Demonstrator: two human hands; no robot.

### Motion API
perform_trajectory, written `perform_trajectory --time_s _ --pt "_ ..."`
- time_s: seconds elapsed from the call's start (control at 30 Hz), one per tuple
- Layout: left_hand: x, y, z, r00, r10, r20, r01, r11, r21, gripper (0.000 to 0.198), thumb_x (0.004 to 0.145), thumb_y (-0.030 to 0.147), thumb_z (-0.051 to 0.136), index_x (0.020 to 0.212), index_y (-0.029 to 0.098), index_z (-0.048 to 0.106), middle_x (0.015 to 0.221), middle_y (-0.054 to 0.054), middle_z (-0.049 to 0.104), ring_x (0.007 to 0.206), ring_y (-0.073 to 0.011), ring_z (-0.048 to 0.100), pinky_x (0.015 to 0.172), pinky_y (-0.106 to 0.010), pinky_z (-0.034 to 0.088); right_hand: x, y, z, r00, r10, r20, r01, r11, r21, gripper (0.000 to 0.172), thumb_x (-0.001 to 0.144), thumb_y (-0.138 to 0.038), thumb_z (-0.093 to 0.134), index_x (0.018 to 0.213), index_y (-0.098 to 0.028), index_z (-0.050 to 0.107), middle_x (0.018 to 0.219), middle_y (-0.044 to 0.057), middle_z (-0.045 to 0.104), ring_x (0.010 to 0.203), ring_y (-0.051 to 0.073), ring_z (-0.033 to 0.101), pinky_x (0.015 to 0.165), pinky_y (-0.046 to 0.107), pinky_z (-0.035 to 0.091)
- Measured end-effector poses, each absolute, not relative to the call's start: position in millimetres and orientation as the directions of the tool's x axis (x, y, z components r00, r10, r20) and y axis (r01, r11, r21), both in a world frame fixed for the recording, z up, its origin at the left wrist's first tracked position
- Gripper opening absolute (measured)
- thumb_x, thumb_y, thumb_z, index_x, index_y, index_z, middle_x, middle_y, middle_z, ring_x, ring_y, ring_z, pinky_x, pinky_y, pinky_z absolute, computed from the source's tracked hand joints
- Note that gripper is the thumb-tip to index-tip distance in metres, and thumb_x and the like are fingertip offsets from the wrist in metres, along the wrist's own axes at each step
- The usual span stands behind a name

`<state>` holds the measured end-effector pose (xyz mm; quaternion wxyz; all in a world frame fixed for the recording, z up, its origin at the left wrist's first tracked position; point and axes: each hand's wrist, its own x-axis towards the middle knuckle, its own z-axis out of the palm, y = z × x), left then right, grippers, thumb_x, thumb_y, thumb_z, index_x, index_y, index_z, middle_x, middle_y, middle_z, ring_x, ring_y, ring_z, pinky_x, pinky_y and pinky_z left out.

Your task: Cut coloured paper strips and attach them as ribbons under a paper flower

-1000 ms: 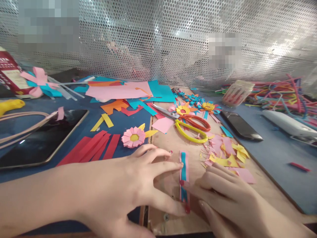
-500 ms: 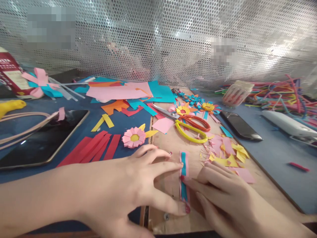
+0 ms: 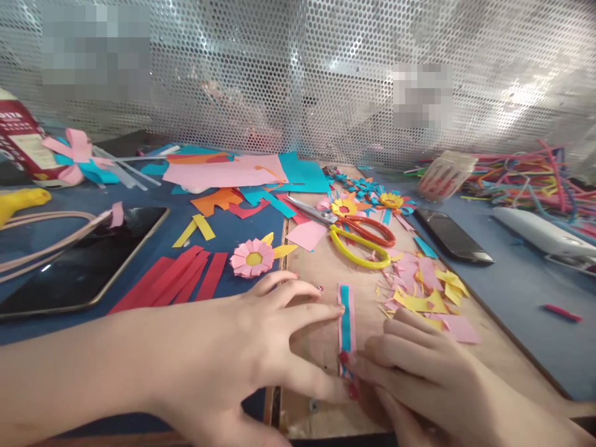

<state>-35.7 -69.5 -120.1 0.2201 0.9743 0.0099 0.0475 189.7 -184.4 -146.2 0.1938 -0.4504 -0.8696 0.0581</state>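
Observation:
A narrow pink strip with a blue strip (image 3: 345, 320) on top lies upright in view on the wooden board (image 3: 302, 413). My left hand (image 3: 251, 347) is spread over the board, its index fingertip on the strip's left edge and its thumb by the lower end. The index fingertip of my right hand (image 3: 423, 366) presses on the lower part of the blue strip; its other fingers are curled in, and what they hold, if anything, is hidden. A pink paper flower (image 3: 252, 257) with yellow leaves sits beyond my left hand.
Scissors (image 3: 358, 239) lie behind the strip, with paper scraps (image 3: 426, 292) to their right. Red strips (image 3: 167, 278) and a tablet (image 3: 88, 261) are at left. A phone (image 3: 451, 236), a tilted jar (image 3: 447, 177) and a white tool (image 3: 542, 233) stand or lie at right.
My right index fingertip has slid down the blue strip toward its lower end. My left hand has stayed in place, spread beside the strip.

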Motion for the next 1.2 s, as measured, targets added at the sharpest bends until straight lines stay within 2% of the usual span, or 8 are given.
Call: perform_trajectory --time_s 0.2,0.37,0.43,0.6,0.7,0.83,1.03,1.2 --pt "-32 -72 -112 0.999 0.037 0.005 0.031 -0.912 0.41 0.052 0.069 0.044 0.067 0.12 0.036 0.058 0.145 -0.007 0.035 0.126 -0.041 0.033 0.101 -0.061 0.022 192 -184 -141 -0.561 0.785 0.262 0.747 0.617 -0.248 0.029 0.085 -0.007 0.04 0.097 -0.018 0.064 0.072 0.004 0.055 0.07 0.014 0.051 0.063 0.028 0.04" --pt "-27 -71 -105 1.0 0.028 0.013 0.019 -0.897 0.441 0.05 0.069 0.043 0.068 0.117 0.035 0.061 0.144 -0.008 0.037 0.125 -0.0407 0.034 0.1 -0.061 0.026 193 -180 -135 -0.462 0.802 0.378 0.755 0.579 -0.307 0.024 0.085 -0.011 0.04 0.08 -0.017 0.063 0.069 0.004 0.052 0.061 0.012 0.047 0.055 0.025 0.039" --pt "-26 -70 -104 1.0 0.02 -0.006 0.021 -0.9 0.436 0.052 0.068 0.044 0.069 0.118 0.034 0.061 0.145 -0.009 0.034 0.127 -0.042 0.032 0.099 -0.061 0.026 192 -177 -135 -0.419 0.826 0.378 0.782 0.54 -0.312 0.022 0.085 -0.012 0.041 0.078 -0.016 0.062 0.068 0.004 0.051 0.06 0.011 0.047 0.054 0.024 0.039" --pt "-27 -70 -104 0.999 0.04 0.033 0.02 -0.886 0.463 0.047 0.069 0.046 0.067 0.115 0.033 0.063 0.147 -0.009 0.032 0.129 -0.0442 0.028 0.099 -0.063 0.024 189 -168 -137 -0.364 0.847 0.387 0.864 0.462 -0.2 0.023 0.086 -0.014 0.041 0.072 -0.016 0.059 0.068 0.003 0.049 0.062 0.012 0.048 0.056 0.024 0.039" --pt "-28 -70 -106 0.998 0.039 0.048 0.012 -0.883 0.469 0.048 0.068 0.045 0.068 0.115 0.033 0.063 0.147 -0.008 0.032 0.13 -0.0426 0.027 0.101 -0.061 0.023 188 -165 -139 -0.377 0.846 0.378 0.878 0.456 -0.145 0.023 0.085 -0.013 0.042 0.071 -0.016 0.061 0.068 0.003 0.048 0.063 0.013 0.046 0.058 0.025 0.038" --pt "-28 -70 -106 0.999 0.016 0.035 -0.002 -0.896 0.444 0.052 0.065 0.042 0.071 0.116 0.033 0.062 0.142 -0.007 0.04 0.128 -0.0376 0.033 0.105 -0.057 0.023 189 -161 -137 -0.43 0.806 0.407 0.868 0.493 -0.06 0.023 0.085 -0.013 0.042 0.072 -0.016 0.06 0.068 0.003 0.049 0.065 0.014 0.043 0.062 0.029 0.034" --pt "-25 -72 -102 0.999 0.003 -0.038 0.019 -0.907 0.42 0.055 0.066 0.037 0.07 0.12 0.034 0.059 0.141 -0.006 0.043 0.127 -0.04 0.034 0.102 -0.062 0.023 201 -154 -128 -0.379 0.888 0.26 0.872 0.437 -0.223 0.034 0.091 -0.019 0.04 0.06 -0.016 0.054 0.067 0.002 0.046 0.063 0.012 0.042 0.059 0.026 0.033" --pt "-27 -72 -103 1.0 0.016 0.012 0.009 -0.885 0.465 0.056 0.067 0.035 0.068 0.121 0.036 0.057 0.138 -0.004 0.046 0.124 -0.0379 0.038 0.103 -0.06 0.023 202 -151 -131 -0.382 0.88 0.282 0.891 0.432 -0.141 0.029 0.09 -0.022 0.041 0.074 -0.017 0.064 0.07 0.003 0.048 0.066 0.013 0.044 0.061 0.027 0.034"
